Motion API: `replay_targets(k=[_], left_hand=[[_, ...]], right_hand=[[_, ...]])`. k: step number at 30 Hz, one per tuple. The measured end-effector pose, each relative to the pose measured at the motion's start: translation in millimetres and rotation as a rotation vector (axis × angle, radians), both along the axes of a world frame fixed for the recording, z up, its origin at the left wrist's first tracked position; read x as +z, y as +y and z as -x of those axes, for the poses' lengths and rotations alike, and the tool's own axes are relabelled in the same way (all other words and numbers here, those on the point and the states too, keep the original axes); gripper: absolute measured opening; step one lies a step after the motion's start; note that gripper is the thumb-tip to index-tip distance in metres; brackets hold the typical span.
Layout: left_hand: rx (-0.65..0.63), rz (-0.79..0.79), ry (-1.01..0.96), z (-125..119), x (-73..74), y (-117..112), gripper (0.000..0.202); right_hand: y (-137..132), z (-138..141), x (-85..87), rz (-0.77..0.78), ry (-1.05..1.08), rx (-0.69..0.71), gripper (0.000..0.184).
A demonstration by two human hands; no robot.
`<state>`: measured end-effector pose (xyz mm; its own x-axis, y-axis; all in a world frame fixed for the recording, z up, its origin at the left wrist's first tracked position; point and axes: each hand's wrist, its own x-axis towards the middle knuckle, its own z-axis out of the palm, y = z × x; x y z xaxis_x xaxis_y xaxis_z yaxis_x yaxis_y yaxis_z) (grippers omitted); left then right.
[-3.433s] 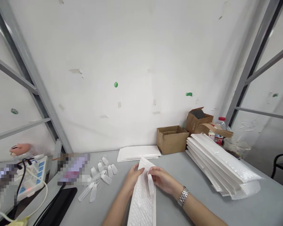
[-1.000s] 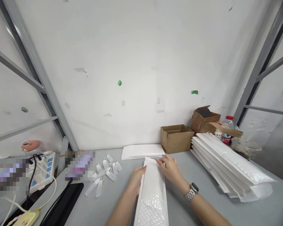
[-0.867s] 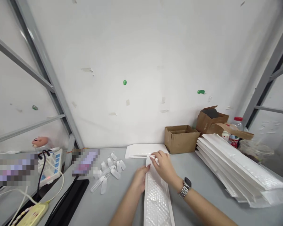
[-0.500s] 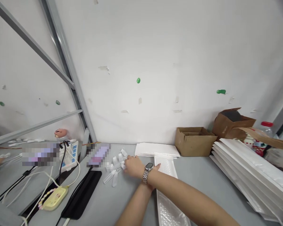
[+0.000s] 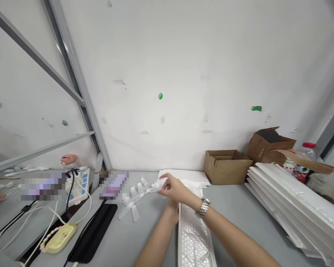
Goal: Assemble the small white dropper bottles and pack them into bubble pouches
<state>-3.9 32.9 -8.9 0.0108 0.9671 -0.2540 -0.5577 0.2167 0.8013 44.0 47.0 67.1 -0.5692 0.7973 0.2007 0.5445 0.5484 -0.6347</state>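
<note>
My right hand (image 5: 176, 188), with a metal-banded watch on its wrist, is pinched on a small white plastic piece (image 5: 159, 184) above the table. Left of it lies a loose group of similar small white and translucent pieces (image 5: 134, 211), some with thin loops. My left hand (image 5: 172, 210) is at the left edge of a long white bubble mailer (image 5: 195, 233) and appears to grip it, though its fingers are mostly hidden. The mailer lies lengthwise, partly under my right forearm.
Flat white mailers (image 5: 189, 175) lie against the wall, beside an open cardboard box (image 5: 228, 171). A stack of white mailers (image 5: 292, 207) is at right. At left are a black pad (image 5: 96, 233), a blurred phone (image 5: 114, 185), a power strip (image 5: 79, 187) and a yellow device with cables (image 5: 60, 239).
My right hand has risen from the group of white pieces and moved right, with one piece in its fingers. The mailer's near end has shifted left.
</note>
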Motion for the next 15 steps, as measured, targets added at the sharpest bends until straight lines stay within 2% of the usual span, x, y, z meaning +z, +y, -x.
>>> replay_targets(k=[2,3,7,12,15], left_hand=[[-0.066,0.014,-0.001,-1,4.7,-1,0.020],[-0.096,0.022,-0.006,-1,7.2,-1,0.024],[-0.170,0.024,-0.018,-1,15.9,-7,0.031],[-0.231,0.017,0.003,-1,23.4,-12,0.035],[-0.243,-0.014,0.026,-1,26.5,-14,0.038]], right_hand=[[6,-34,4.8,0.071,0.255,-0.098,0.057],[8,-50,5.7,0.069,0.323,-0.136,0.057],[15,-98,-0.7,0.006,0.336,-0.289,0.040],[10,-115,-16.1,-0.079,0.424,-0.415,0.029],[8,-116,-24.7,0.006,0.510,-0.413,0.029]])
